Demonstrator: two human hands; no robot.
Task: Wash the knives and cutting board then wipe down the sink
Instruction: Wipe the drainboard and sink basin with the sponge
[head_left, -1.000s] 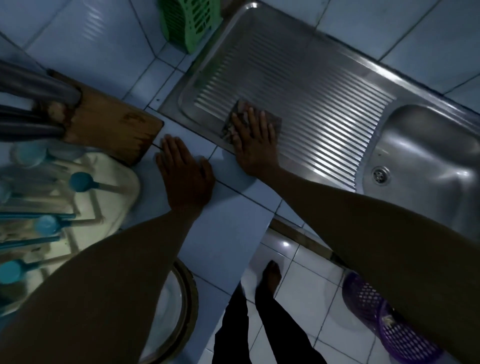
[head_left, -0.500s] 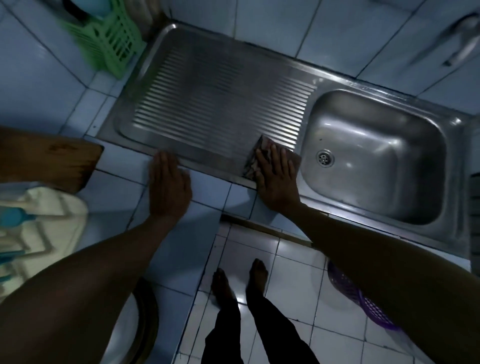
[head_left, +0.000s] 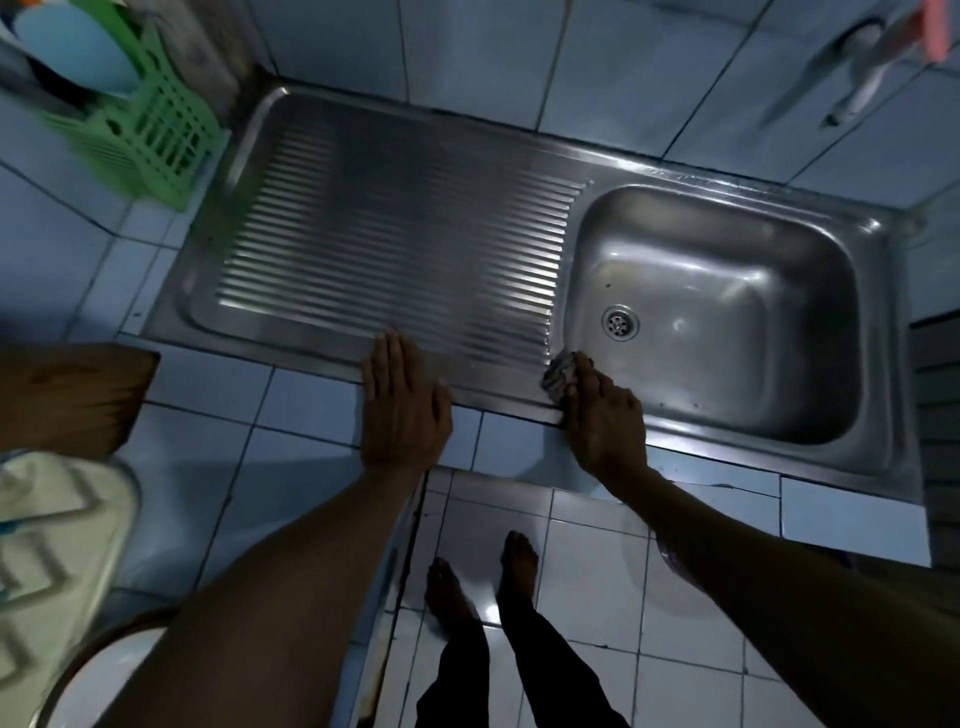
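Cloth (head_left: 560, 375) is now slid rightward to basin corner under right hand (head_left: 602, 415), fingers pressed flat; left hand (head_left: 402, 410) flat, fingers together, at 9 o'clock. Cloth could be dropped into sink (head_left: 727, 208).

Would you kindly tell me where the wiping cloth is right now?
In the head view, the cloth sits under the right hand on the sink's front rim, where the ribbed drainboard meets the basin.

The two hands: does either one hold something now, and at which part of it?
The right hand presses a dark cloth from above onto the sink front rim. The left hand lies flat, holding nothing.
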